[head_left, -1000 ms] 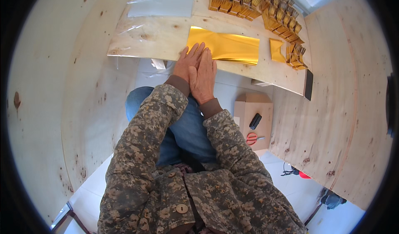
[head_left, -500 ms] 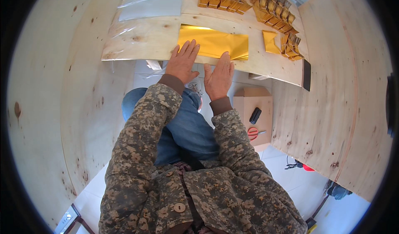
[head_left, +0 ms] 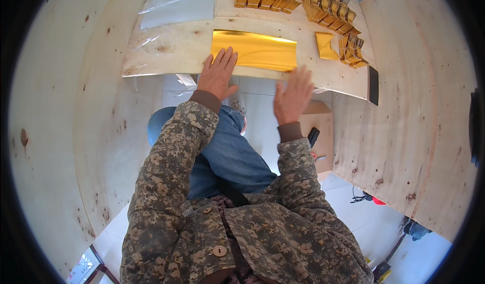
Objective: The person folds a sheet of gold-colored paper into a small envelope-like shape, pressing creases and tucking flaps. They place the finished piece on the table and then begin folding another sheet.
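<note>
A shiny gold foil sheet point(head_left: 262, 49) lies along the front edge of the wooden table point(head_left: 177, 44), perhaps on others like it. On its lower left part rest the fingers of my left hand point(head_left: 217, 77), flat and spread. My right hand point(head_left: 294, 94) is just off the sheet's lower right corner, in front of the table edge, with its fingers stretched out and somewhat blurred. I see nothing held in either hand.
Rows of gold-wrapped bundles with dark tops point(head_left: 328, 9) stand at the back right. A folded gold piece point(head_left: 327, 45) lies nearer. Clear plastic sheets point(head_left: 177, 4) lie at the back left. Below, a cardboard box point(head_left: 323, 125) carries a black object point(head_left: 313, 136) and red-handled scissors point(head_left: 317, 157).
My right hand has moved right, off the gold sheet. The sheet looks smoother and its right edge neater. My left hand has hardly moved.
</note>
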{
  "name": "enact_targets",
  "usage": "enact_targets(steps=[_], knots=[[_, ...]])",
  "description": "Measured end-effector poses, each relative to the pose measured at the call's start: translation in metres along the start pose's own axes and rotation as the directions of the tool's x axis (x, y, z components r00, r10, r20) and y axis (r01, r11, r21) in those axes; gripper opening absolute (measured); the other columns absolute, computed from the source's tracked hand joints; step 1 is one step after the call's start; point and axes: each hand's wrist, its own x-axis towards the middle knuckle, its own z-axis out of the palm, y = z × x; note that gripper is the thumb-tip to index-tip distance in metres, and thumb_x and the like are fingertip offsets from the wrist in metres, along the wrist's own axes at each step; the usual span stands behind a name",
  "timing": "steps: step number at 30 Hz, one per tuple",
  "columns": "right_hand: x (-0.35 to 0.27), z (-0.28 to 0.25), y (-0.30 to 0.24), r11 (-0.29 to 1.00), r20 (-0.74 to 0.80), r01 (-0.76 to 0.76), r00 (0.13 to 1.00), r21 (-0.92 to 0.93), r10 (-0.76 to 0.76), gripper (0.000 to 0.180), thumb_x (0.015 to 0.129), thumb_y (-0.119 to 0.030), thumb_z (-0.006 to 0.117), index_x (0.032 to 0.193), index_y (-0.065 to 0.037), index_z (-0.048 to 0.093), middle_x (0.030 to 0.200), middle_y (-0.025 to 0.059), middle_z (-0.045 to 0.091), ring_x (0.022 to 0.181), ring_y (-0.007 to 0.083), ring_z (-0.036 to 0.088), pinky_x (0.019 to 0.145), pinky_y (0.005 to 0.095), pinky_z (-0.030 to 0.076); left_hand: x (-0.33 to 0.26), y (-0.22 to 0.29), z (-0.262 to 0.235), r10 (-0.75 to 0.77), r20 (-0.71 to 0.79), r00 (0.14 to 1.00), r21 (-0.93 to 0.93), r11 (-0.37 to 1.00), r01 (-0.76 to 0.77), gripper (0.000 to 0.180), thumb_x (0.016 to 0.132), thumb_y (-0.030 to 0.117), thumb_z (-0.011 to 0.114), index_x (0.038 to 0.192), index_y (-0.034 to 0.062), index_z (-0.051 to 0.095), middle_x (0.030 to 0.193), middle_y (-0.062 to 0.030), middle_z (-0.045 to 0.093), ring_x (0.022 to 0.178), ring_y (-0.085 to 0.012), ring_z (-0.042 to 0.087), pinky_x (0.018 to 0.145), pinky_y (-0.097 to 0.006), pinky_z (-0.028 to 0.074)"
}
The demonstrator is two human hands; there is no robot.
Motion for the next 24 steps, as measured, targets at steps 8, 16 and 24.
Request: enact_targets(steps=[8, 16, 24], knots=[[0.005, 0.011, -0.089, 0.928, 0.158, 0.216, 0.949, 0.303, -0.273, 0.073, 0.095, -0.045, 0.058, 0.149, 0.001, 0.041, 0.158, 0.0205, 0.035, 0.149, 0.037, 0.026, 0.121, 0.0531, 0.018, 0.003, -0.007, 0.011, 0.077, -0.102, 0.992, 0.134, 0.989, -0.063, 0.097, 0.074, 0.035, 0.08, 0.154, 0.0071, 0.033, 0.161, -0.013, 0.032, 0.149, -0.0293, 0.029, 0.12, -0.049, 0.024], [-0.004, 0.012, -0.01, 0.994, 0.077, 0.066, 0.994, 0.082, -0.072, 0.076, 0.097, -0.049, 0.054, 0.147, 0.007, 0.039, 0.156, 0.024, 0.036, 0.148, 0.0371, 0.029, 0.121, 0.053, 0.019, 0.002, 0.0, 0.0, 0.003, 0.028, 1.0, 0.028, 1.0, -0.004, 0.1, 0.072, 0.032, 0.081, 0.155, 0.0071, 0.031, 0.162, -0.0125, 0.03, 0.148, -0.0291, 0.029, 0.119, -0.048, 0.024], [0.025, 0.023, 0.013, 0.983, 0.055, 0.14, 0.988, 0.117, -0.147, 0.066, 0.099, -0.046, 0.052, 0.143, 0.003, 0.047, 0.153, 0.0192, 0.043, 0.144, 0.0375, 0.034, 0.119, 0.054, 0.023, -0.001, -0.013, -0.016, 0.094, 0.058, 0.994, -0.11, 0.99, -0.087, 0.076, 0.074, 0.017, 0.077, 0.144, 0.012, 0.048, 0.153, -0.0116, 0.043, 0.139, -0.03, 0.041, 0.114, -0.047, 0.033]])
